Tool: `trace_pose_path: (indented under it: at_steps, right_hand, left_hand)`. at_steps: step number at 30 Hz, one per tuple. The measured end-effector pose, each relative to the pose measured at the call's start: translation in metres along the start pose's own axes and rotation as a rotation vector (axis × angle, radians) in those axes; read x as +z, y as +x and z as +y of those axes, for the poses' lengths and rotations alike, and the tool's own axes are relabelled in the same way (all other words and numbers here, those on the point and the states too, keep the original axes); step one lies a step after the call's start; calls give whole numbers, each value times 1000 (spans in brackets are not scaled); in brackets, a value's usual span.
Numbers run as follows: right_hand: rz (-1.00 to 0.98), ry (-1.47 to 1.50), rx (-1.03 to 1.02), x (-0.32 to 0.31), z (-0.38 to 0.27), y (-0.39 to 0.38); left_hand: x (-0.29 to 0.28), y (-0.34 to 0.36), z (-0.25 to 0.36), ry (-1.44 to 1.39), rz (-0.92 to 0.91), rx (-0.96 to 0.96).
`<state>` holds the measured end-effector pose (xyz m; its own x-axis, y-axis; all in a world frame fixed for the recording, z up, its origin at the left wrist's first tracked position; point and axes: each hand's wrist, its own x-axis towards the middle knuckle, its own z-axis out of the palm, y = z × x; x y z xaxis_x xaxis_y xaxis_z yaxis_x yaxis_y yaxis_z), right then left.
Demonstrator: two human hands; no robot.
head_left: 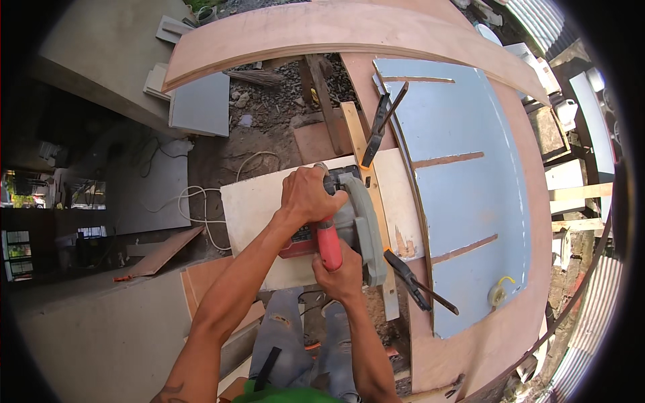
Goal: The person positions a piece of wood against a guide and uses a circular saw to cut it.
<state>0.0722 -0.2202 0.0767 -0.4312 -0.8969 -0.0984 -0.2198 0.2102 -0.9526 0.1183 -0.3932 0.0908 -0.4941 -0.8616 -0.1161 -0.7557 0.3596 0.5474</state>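
Both of my hands are closed on a red and grey circular saw [368,232], which rests on a pale board [252,191]. My left hand [307,193] wraps round the front of the saw, and my right hand [342,272] grips its red rear handle. Just right of the saw, a narrow wooden strip [377,208] runs across the board. One black bar clamp [377,134] holds the strip at its far part; another bar clamp [407,279] is at its near part. The saw's blade is hidden under its guard.
A blue-grey panel [463,195] with several brown slots lies to the right on larger plywood. Near its lower corner sits a small round thing [497,295] with a yellow strip. A long plywood stack [302,33] crosses the far side. A white cord [201,191] loops at left.
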Motion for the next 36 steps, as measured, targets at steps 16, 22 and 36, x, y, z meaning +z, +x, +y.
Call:
trace_pose_path:
  at_steps: [16, 22, 36]
  right_hand:
    - [-13, 14, 28, 4, -2, 16]
    - [-3, 4, 11, 4, -3, 21]
    - [26, 18, 4, 9, -4, 31]
  left_hand:
    - [-7, 16, -3, -30, 10, 14]
    - [-10, 23, -1, -35, -15, 11]
    - [-31, -15, -130, -116, 478, -107]
